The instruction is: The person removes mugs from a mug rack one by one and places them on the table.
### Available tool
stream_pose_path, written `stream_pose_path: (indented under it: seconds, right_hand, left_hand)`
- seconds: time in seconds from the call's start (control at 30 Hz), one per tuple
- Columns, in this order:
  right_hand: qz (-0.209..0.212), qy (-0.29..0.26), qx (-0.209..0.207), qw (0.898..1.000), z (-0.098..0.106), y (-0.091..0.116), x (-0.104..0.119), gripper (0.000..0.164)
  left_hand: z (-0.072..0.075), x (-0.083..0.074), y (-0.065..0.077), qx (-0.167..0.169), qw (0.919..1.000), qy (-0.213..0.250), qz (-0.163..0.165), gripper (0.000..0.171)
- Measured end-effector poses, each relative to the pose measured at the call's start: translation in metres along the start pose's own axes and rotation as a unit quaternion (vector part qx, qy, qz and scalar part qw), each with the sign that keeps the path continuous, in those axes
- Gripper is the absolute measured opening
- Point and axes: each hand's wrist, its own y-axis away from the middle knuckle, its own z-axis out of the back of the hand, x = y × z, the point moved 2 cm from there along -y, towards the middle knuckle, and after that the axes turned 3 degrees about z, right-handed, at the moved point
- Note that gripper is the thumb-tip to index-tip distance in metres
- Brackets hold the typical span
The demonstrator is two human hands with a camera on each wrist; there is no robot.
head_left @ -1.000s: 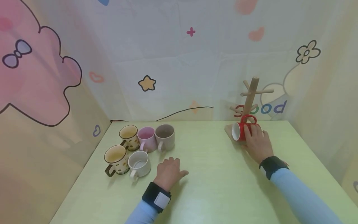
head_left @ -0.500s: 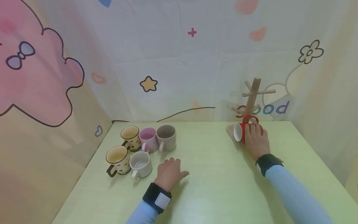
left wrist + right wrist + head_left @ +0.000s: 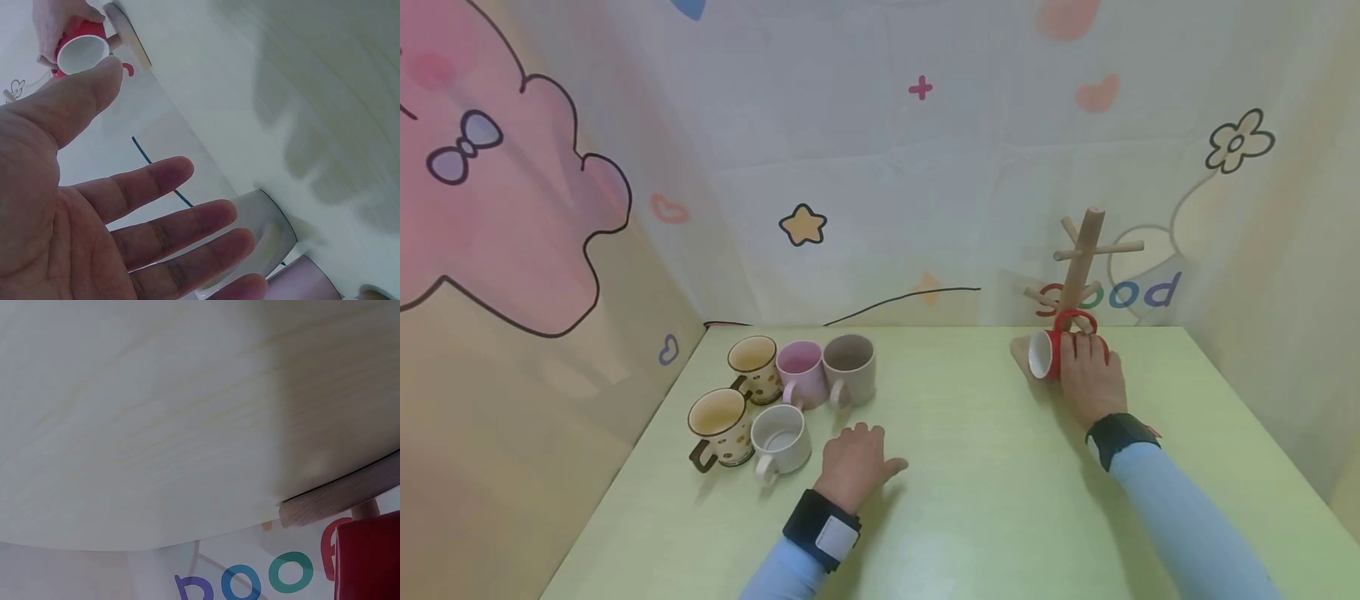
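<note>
My right hand (image 3: 1093, 379) grips a red mug (image 3: 1054, 357), fingers laid over its side. The mug lies on its side, its white mouth facing left and its handle (image 3: 1077, 315) upward, low against the wooden mug tree (image 3: 1081, 262). Whether the handle is on a peg, I cannot tell. In the right wrist view, part of the red mug (image 3: 369, 559) shows by the tree's wooden base (image 3: 340, 497). My left hand (image 3: 853, 467) is held over the table with spread fingers, empty, right of a white mug (image 3: 781, 437). The left wrist view shows its open palm (image 3: 69, 244).
On the left stand a grey mug (image 3: 850, 371), a pink mug (image 3: 803, 375) and two spotted brown-rimmed mugs, one behind (image 3: 756, 371) and one in front (image 3: 721, 429). A printed cloth (image 3: 880, 183) hangs behind the pale table (image 3: 940, 467).
My right wrist has swung a little to the left, with the grip on the red mug kept. The head view has shifted slightly. My left hand looks the same.
</note>
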Motion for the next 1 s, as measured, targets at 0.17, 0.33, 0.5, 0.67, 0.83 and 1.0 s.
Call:
stream_pose_path:
  seconds: [0.17, 0.33, 0.5, 0.67, 0.83, 1.0]
  right_hand:
    - [-0.004, -0.013, -0.031, 0.999, 0.0, 0.001, 0.003, 0.089]
    - [-0.009, -0.029, -0.049, 0.998, 0.001, 0.003, 0.005, 0.087]
    - [-0.014, -0.03, -0.043, 0.999, 0.003, 0.006, 0.007, 0.086]
    - [-0.018, -0.037, -0.04, 0.998, 0.009, 0.01, 0.008, 0.086]
    - [-0.032, -0.055, -0.017, 0.998, 0.018, 0.013, 0.008, 0.092]
    - [-0.04, -0.079, -0.016, 0.996, 0.027, 0.016, 0.008, 0.097]
  left_hand:
    - [0.0, 0.0, 0.0, -0.007, 1.0, 0.001, -0.006, 0.048]
    - [-0.001, 0.001, 0.001, -0.009, 0.9999, -0.001, -0.008, 0.048]
    - [-0.002, 0.0, 0.0, -0.008, 0.9999, -0.001, -0.009, 0.048]
    - [-0.003, -0.001, 0.001, -0.006, 0.9999, 0.0, -0.009, 0.048]
    - [-0.003, -0.003, 0.001, -0.003, 0.9999, -0.001, -0.011, 0.048]
    - [-0.003, -0.003, 0.001, 0.002, 0.9999, 0.002, -0.011, 0.048]
